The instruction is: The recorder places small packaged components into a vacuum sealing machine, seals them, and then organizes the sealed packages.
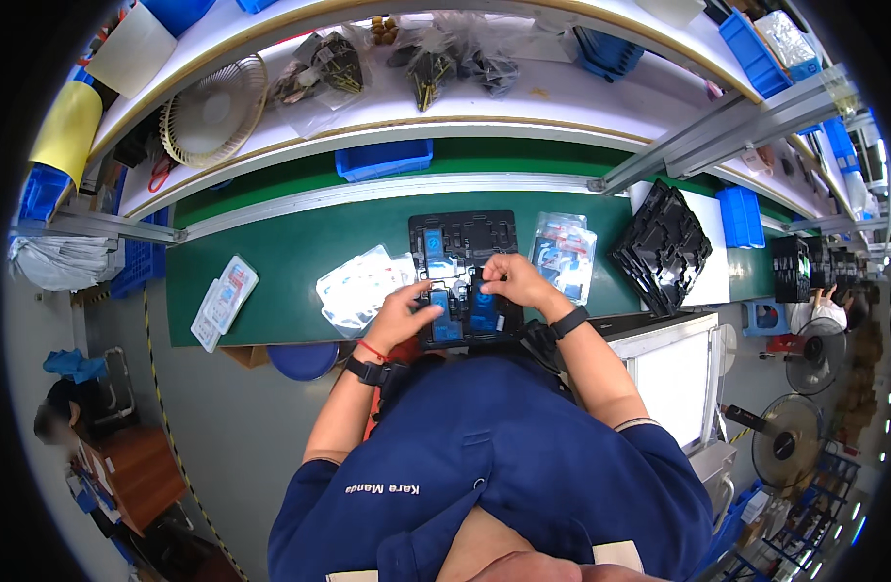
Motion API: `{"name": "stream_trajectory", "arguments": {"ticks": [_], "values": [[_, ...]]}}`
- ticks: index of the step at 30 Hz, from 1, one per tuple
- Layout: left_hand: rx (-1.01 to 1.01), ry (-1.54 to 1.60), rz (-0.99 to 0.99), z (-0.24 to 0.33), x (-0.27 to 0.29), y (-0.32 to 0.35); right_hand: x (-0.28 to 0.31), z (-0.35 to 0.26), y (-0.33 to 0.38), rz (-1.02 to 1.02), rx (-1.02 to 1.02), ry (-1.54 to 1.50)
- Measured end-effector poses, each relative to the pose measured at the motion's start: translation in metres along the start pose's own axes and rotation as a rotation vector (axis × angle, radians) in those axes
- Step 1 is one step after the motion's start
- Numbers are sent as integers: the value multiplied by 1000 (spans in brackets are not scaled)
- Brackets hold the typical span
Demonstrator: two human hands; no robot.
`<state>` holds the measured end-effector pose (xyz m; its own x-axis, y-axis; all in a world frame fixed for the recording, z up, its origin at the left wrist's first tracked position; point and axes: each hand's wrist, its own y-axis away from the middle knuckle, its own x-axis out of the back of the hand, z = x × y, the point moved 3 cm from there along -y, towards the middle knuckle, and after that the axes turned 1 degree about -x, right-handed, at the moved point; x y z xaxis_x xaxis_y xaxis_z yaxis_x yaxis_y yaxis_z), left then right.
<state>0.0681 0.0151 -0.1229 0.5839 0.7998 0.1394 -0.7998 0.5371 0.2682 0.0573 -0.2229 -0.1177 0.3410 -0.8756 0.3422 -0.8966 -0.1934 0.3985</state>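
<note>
A black moulded tray (489, 229) lies in front of me, with several blue flat pieces in its pockets. My left hand (404, 314) is at the tray's left side, thumb and forefinger apart, beside a blue piece (447, 318) at the near left. Over the right part of the tray my right hand (518, 282) has its thumb and fingertips pinched together, above another blue piece (483, 308). Whatever the pinch holds is too small to make out. A further blue piece (433, 242) sits in a far left pocket.
Clear printed packs (353, 287) lie left of the tray, more packs (565, 254) to its right, and two packs (224, 301) at the green table's left end. Black trays (663, 247) are stacked at right. A blue bin (384, 159) stands under the shelf (523, 107).
</note>
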Motion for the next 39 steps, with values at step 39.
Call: {"name": "stream_trajectory", "arguments": {"ticks": [39], "values": [[-9,708,263,78,-13,15,-18,-127,69,759,908,345]]}}
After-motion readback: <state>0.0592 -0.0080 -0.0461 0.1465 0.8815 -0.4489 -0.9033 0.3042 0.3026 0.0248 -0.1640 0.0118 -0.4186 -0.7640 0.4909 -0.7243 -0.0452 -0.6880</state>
